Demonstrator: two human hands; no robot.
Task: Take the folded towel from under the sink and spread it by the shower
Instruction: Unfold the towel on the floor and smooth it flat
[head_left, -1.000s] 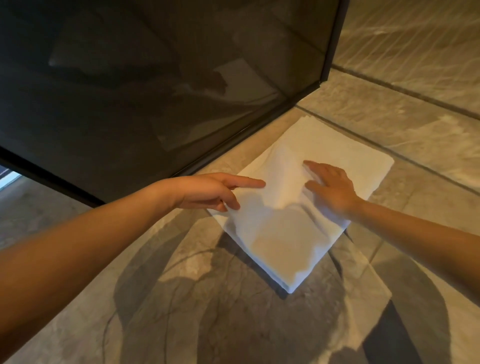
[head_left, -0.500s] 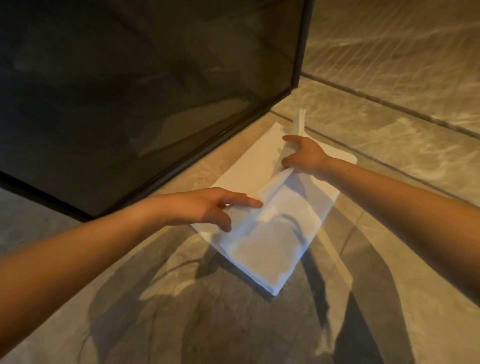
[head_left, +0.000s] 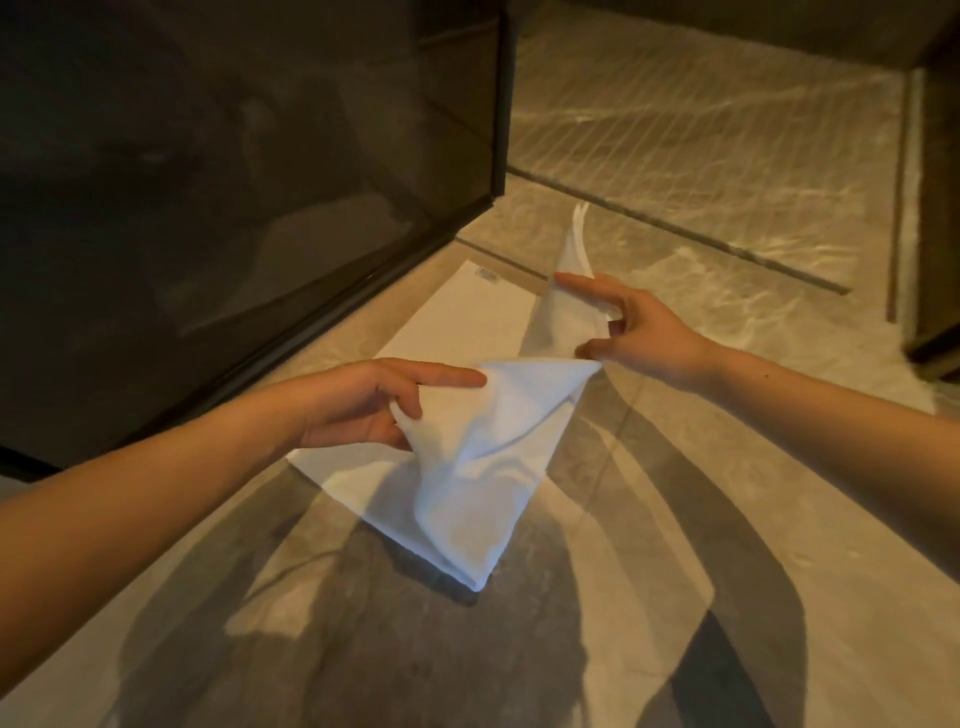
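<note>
The white towel (head_left: 467, 467) lies on the stone floor (head_left: 649, 597) just beside the dark glass shower panel (head_left: 234, 182), partly unfolded; the spreading step is in hand. The left hand (head_left: 358, 405) pinches a raised fold at 9 o'clock of the cloth, its grip pressed onto the fabric. The right hand (head_left: 639, 332) pinches the lifted top layer at 1 o'clock. Next, probably, both hands draw that layer open toward 3 o'clock and lay it flat.

Both forearms bare, no sleeves; left hand (head_left: 358, 405), right hand (head_left: 649, 338) ungloved, ringless.
</note>
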